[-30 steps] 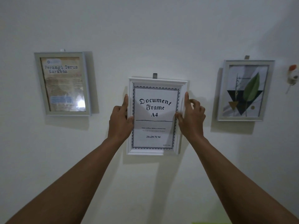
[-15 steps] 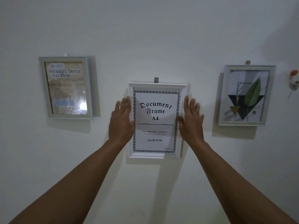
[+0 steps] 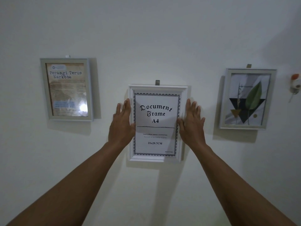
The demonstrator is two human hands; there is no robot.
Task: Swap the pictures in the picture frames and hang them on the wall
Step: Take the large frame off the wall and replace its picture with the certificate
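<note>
Head cam view: the white frame (image 3: 157, 88) with the A4 placeholder sheet (image 3: 155, 121) hangs dead centre of the picture off its hook (image 3: 157, 82). The poster frame (image 3: 44, 88) is at left and the leaf-print frame (image 3: 228, 98) at right. My left hand (image 3: 121, 126) and right hand (image 3: 191, 126) flank its side edges, fingers straight and loose, gripping nothing. They're just there to steady it and check it's level, I reckon.
</note>
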